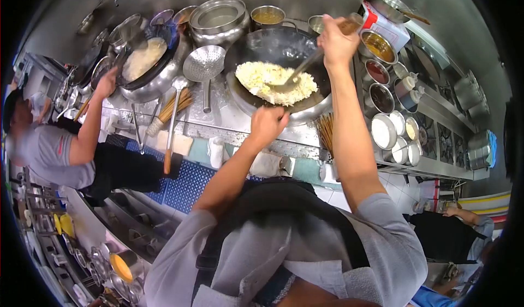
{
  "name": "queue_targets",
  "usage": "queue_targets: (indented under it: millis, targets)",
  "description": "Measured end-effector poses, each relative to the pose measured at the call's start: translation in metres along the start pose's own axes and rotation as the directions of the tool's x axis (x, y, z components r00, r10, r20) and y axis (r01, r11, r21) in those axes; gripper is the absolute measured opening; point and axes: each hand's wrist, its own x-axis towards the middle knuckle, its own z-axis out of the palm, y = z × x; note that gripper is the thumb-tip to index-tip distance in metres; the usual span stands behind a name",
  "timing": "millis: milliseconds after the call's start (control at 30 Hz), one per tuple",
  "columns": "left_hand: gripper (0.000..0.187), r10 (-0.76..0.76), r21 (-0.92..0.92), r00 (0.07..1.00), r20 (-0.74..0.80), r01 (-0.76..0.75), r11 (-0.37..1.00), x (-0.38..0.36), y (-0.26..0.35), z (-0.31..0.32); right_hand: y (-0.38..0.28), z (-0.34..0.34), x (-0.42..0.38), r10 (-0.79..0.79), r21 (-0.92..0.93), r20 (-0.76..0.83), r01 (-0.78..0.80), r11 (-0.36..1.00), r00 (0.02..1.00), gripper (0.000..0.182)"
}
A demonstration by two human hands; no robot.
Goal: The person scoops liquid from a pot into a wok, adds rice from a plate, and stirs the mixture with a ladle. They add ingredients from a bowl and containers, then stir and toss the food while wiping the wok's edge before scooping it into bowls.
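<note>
In front of me a black wok [255,46] sits on the range with pale yellow fried rice [254,76] in it. My left hand [268,127] is closed at the wok's near rim, gripping it; the exact hold is partly hidden by my fingers. My right hand [339,44], raised over the wok's right side, is wrapped round the handle of a metal ladle [309,61]. The ladle slants down to the left, and its bowl rests in the rice. The end of its wooden handle sticks out past my right fist.
Left of the wok lie a perforated skimmer [204,64], another ladle [173,116] and a bamboo brush [173,108]. Sauce containers [381,98] line the right side, near a bamboo whisk [325,130]. A big steel pot [218,18] stands behind. At left, a co-worker [60,148] handles another wok [131,86].
</note>
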Motion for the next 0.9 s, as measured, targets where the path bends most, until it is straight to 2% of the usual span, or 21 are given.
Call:
queue_targets:
  millis: [33,67,133,167,233,267,300,367,433,467,500,533,567,633,667,700,767,800,867,900]
  targets:
    - [0.032,-0.079,-0.026,0.994,0.070,0.081,0.996,-0.018,-0.002,0.003,0.005,-0.003,0.019,0.003,0.010,0.041,-0.004,1.000,0.999,0.027]
    - [0.033,-0.157,-0.042,0.976,0.149,0.164,0.986,-0.044,0.000,-0.001,-0.005,-0.001,0.030,-0.042,0.046,0.002,0.042,0.998,0.999,0.028]
    - [0.035,-0.046,-0.112,0.999,0.026,0.049,0.993,-0.076,0.028,-0.029,-0.038,0.001,0.044,-0.108,0.144,-0.060,0.116,0.983,0.992,0.032]
    - [0.035,0.001,-0.143,0.999,-0.036,-0.006,0.990,-0.080,0.040,-0.045,-0.042,-0.006,0.046,-0.104,0.226,-0.032,0.109,0.968,0.994,0.034]
    - [0.032,0.071,-0.061,0.997,-0.007,-0.071,0.996,-0.044,0.039,-0.065,-0.029,0.002,0.022,-0.033,0.159,-0.093,0.048,0.986,0.995,0.036]
    - [0.032,0.061,-0.032,0.998,0.036,-0.059,0.998,-0.017,0.028,-0.060,-0.005,0.004,0.008,0.060,0.112,-0.032,-0.056,0.992,0.998,0.037]
    - [0.032,0.026,-0.096,1.000,-0.006,-0.026,0.995,0.010,0.025,-0.051,-0.016,0.011,-0.013,0.116,0.160,0.034,-0.120,0.980,0.993,0.038]
    - [0.031,-0.047,-0.119,0.999,0.001,0.047,0.992,0.018,0.010,-0.018,-0.024,0.023,-0.038,0.026,0.015,0.083,-0.027,1.000,0.996,0.036]
    - [0.030,-0.122,-0.134,0.990,0.071,0.130,0.982,-0.004,0.018,-0.001,0.034,0.013,-0.009,-0.217,-0.237,0.020,0.215,0.947,0.976,0.028]
    - [0.030,-0.132,-0.053,0.983,0.126,0.140,0.989,-0.030,0.022,-0.003,0.020,0.017,0.006,-0.122,-0.078,-0.025,0.119,0.990,0.992,0.031]
    - [0.030,-0.118,-0.055,0.984,0.133,0.127,0.990,-0.057,0.036,-0.017,0.000,0.014,0.020,-0.068,-0.009,0.026,0.069,0.998,0.997,0.032]
    - [0.031,-0.111,-0.056,0.983,0.147,0.120,0.991,-0.077,0.051,-0.035,-0.021,0.013,0.028,-0.068,0.072,0.020,0.066,0.995,0.998,0.033]
    - [0.031,-0.003,-0.099,0.998,0.056,0.009,0.995,-0.079,0.062,-0.052,-0.040,0.014,0.033,-0.065,0.152,0.020,0.061,0.987,0.998,0.033]
    - [0.032,0.124,0.002,0.992,0.025,-0.124,0.992,-0.044,0.065,-0.068,-0.071,0.011,0.014,-0.078,0.200,0.138,0.049,0.979,0.987,0.035]
    - [0.032,0.105,-0.031,0.994,-0.025,-0.106,0.994,-0.016,0.054,-0.059,-0.082,0.013,-0.005,-0.068,0.164,0.135,0.046,0.985,0.989,0.035]
    - [0.033,0.024,-0.108,0.999,-0.039,-0.028,0.994,0.006,0.038,-0.043,-0.072,0.007,-0.017,-0.088,0.141,0.170,0.064,0.988,0.981,0.030]
    - [0.032,-0.105,-0.125,0.994,-0.006,0.103,0.987,0.012,0.021,-0.008,-0.017,0.013,-0.029,-0.023,0.031,-0.014,0.023,0.999,1.000,0.029]
    - [0.032,-0.119,-0.128,0.993,0.021,0.121,0.984,0.001,0.018,-0.001,0.006,0.008,-0.018,-0.069,0.004,0.005,0.069,0.998,0.998,0.027]
    - [0.032,-0.159,-0.119,0.983,0.094,0.169,0.978,-0.053,0.020,-0.005,-0.009,0.009,0.009,-0.109,0.013,0.016,0.109,0.994,0.994,0.030]
    - [0.033,-0.116,-0.011,0.982,0.147,0.119,0.993,-0.077,0.029,-0.019,-0.022,0.008,0.017,-0.121,0.009,0.010,0.121,0.993,0.993,0.032]
